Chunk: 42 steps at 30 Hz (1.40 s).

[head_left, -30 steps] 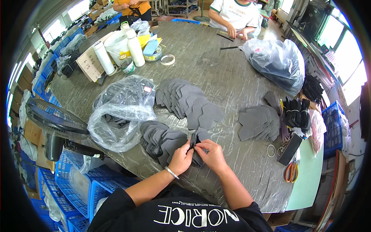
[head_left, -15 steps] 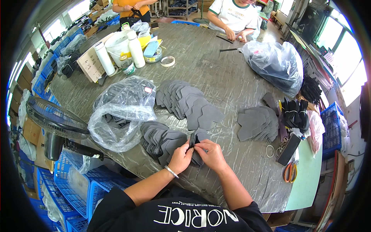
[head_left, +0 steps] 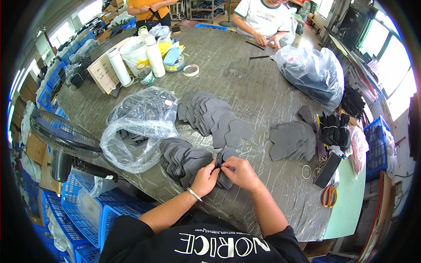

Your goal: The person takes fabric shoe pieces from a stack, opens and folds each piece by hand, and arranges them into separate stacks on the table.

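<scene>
My left hand (head_left: 205,179), with a silvery bracelet on its wrist, is closed with fingertips pinching a dark grey cut sheet piece (head_left: 227,153) near the table's front edge. My right hand (head_left: 240,174) pinches the same piece from the right, thumb and forefinger meeting the left fingertips. A dark folded edge shows between the hands; its finer detail is hidden by the fingers. Overlapping grey pieces (head_left: 182,160) lie fanned out just left of my left hand. A larger fan of wavy-edged pieces (head_left: 215,116) lies beyond, and another pile (head_left: 291,139) sits to the right.
A clear plastic bag (head_left: 140,127) with dark pieces lies left, near a black fan (head_left: 66,136). Orange-handled scissors (head_left: 330,196), a phone (head_left: 328,170) and black bundles (head_left: 334,130) lie right. White bottles (head_left: 154,57) stand far left. Two people work across the table (head_left: 245,87).
My right hand has turned slightly and shifted a little to the right, its fingers more curled. The grey piece tilts a little differently between my hands; my left hand stays nearly still.
</scene>
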Each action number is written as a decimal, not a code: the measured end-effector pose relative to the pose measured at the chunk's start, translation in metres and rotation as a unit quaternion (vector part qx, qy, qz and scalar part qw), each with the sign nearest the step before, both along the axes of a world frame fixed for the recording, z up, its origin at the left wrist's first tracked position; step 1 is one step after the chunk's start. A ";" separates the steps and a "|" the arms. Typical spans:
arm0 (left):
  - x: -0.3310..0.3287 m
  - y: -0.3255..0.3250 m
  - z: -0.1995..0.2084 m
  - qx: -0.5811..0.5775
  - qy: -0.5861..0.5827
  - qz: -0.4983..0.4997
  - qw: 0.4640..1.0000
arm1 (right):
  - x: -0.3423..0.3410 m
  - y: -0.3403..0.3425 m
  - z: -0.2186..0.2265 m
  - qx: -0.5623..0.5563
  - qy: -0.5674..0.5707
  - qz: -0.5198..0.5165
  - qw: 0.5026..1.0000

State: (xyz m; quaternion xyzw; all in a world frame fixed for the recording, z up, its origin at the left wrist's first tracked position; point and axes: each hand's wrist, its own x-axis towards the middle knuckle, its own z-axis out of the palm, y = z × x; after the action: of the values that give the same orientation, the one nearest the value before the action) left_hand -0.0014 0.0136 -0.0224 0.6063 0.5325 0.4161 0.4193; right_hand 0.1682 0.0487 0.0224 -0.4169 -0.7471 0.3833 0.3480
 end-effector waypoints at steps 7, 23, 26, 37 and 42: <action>-0.003 0.004 -0.002 -0.052 -0.005 -0.048 0.997 | 0.007 0.013 0.001 0.014 -0.014 0.057 0.998; -0.002 0.007 0.006 -0.021 -0.011 -0.040 0.999 | 0.002 0.005 -0.006 0.027 0.027 0.019 0.999; -0.001 0.004 0.004 -0.031 -0.004 -0.011 0.999 | -0.003 0.002 -0.012 0.039 0.047 -0.010 0.998; 0.019 0.011 -0.015 -0.001 -0.205 0.099 0.974 | -0.006 -0.016 -0.033 -0.039 0.135 -0.092 0.986; 0.019 0.009 -0.006 -0.052 -0.164 0.088 0.981 | -0.008 -0.021 -0.039 -0.048 0.165 -0.128 0.977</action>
State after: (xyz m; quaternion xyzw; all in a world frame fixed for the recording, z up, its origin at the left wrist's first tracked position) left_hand 0.0179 0.0223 -0.0281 0.4582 0.5285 0.5170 0.4933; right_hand 0.1603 0.0275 -0.0171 -0.4563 -0.6003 0.4342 0.4929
